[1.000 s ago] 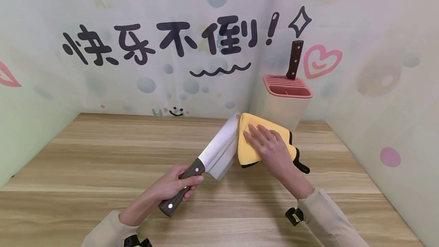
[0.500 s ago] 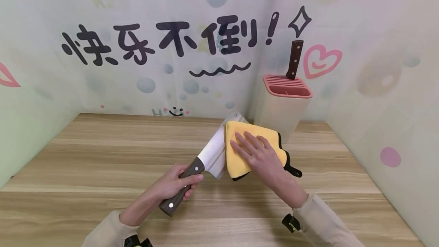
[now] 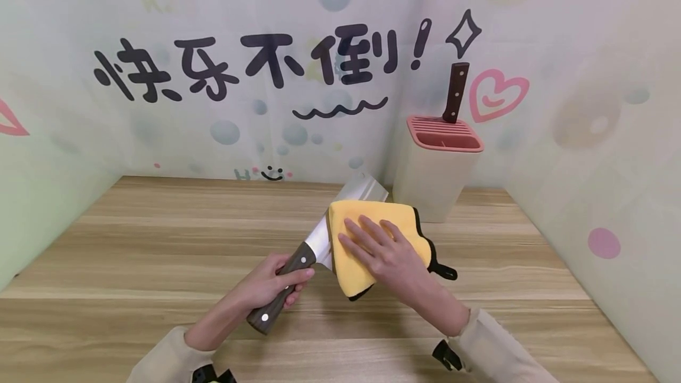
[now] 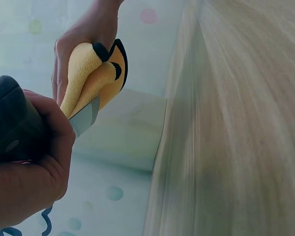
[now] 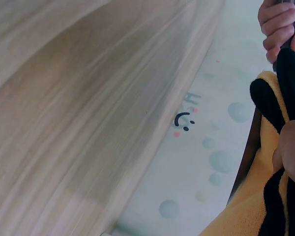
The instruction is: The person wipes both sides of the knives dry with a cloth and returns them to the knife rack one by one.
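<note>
A cleaver [image 3: 318,241] is held above the table, its blade slanting away to the upper right. My left hand [image 3: 266,285] grips its dark riveted handle, thumb along the side. Folded over the blade's middle is a yellow cloth [image 3: 346,262] with black edging and a black loop. My right hand [image 3: 385,262] spreads its fingers on the near face of the cloth, and in the right wrist view the thumb [image 5: 291,152] holds it from the other side. The left wrist view shows the cloth [image 4: 81,73] wrapped around the blade. Part of the blade is hidden beneath it.
At the back right stands a cream knife block [image 3: 431,185] with a pink slotted top. One brown-handled knife [image 3: 456,93] is upright in it, near the blade's tip. The wooden table [image 3: 159,229] meets printed walls [image 3: 202,146] at the back and sides.
My right hand has slid the cloth left and toward me along the blade, from near the tip to nearer the handle. The blade's far end is now uncovered. My left hand keeps its place.
</note>
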Available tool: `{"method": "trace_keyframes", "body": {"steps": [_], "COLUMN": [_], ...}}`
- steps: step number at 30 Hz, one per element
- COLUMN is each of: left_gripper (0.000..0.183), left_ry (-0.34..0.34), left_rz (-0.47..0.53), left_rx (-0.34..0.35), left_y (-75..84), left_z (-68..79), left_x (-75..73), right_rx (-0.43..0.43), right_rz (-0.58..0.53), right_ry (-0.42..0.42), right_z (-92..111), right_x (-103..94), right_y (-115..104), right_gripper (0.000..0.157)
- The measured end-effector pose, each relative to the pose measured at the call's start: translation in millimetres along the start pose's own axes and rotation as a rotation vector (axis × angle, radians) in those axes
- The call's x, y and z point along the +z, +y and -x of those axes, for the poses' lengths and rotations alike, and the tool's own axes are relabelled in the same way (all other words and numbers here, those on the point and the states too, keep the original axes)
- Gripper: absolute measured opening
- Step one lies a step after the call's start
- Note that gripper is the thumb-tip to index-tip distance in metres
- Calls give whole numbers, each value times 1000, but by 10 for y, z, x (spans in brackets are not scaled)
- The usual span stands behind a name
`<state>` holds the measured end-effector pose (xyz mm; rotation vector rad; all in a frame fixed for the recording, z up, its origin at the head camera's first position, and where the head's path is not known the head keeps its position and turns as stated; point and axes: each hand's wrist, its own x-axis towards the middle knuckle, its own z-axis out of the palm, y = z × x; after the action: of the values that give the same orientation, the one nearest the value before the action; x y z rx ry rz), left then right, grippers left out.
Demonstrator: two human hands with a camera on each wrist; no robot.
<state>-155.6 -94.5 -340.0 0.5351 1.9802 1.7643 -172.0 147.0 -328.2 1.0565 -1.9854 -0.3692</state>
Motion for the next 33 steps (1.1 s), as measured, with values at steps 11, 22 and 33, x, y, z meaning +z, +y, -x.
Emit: {"method": "trace_keyframes", "body": {"steps": [11, 22, 33], "left_gripper": [26, 27, 27], "left_ry": [8, 15, 9], "left_rz": [4, 1, -11], "left_rx": [2, -2, 11], "left_y": [22, 42, 59], "left_z": [7, 7, 13], "left_x": [-13, -17, -11], "right_rx": [-83, -180, -154], "right_rz": [11, 23, 19], "right_ry": [-9, -4, -29], "right_z": [-32, -21, -5], "right_x": [-75, -99, -105], "right_y": [-75, -60, 13], "right_gripper": [43, 41, 42]}}
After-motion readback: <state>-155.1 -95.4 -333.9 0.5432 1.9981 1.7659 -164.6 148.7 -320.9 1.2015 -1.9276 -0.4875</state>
